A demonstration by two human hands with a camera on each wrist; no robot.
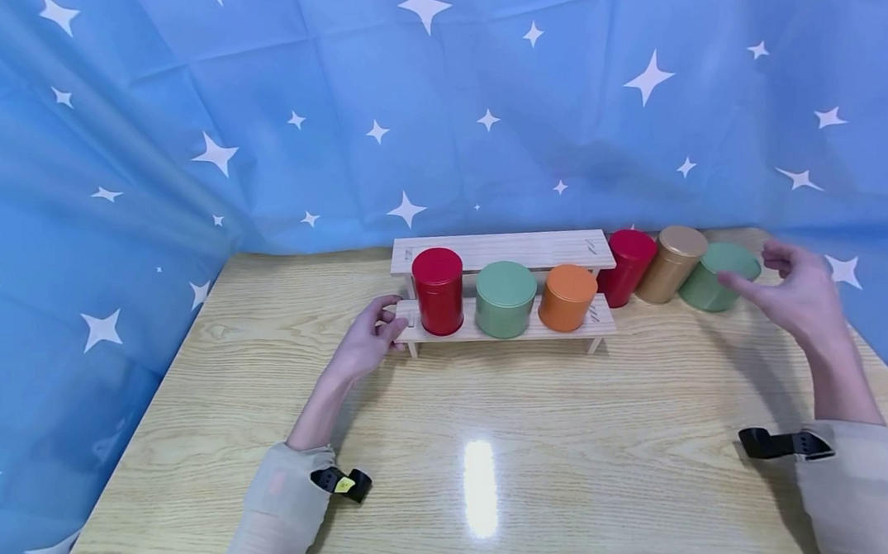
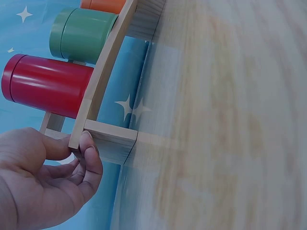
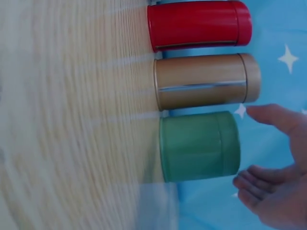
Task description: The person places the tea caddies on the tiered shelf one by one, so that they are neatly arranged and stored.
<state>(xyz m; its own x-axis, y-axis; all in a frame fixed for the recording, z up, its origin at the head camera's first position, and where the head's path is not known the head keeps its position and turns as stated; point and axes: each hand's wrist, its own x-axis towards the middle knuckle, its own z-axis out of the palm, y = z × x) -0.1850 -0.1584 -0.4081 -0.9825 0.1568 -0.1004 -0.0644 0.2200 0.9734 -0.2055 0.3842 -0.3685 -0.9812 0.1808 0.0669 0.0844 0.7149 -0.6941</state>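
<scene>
While pinching the left end of the lower wooden shelf (image 1: pixel 469 318) with the left hand (image 1: pixel 363 339), poises the empty right hand (image 1: pixel 799 292), thumb (image 3: pixel 273 116) and fingers (image 3: pixel 268 175) wide, close by the lid (image 1: pixel 732 261) of the rightmost green canister (image 1: pixel 711 287), upright on the table (image 1: pixel 592 457) beside the gold canister (image 1: pixel 670 266) and far from the left hand.

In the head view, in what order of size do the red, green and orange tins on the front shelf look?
1. Red tin and green tin: too alike to rank; red looks taller, green wider.
2. Orange tin: smallest.
</scene>
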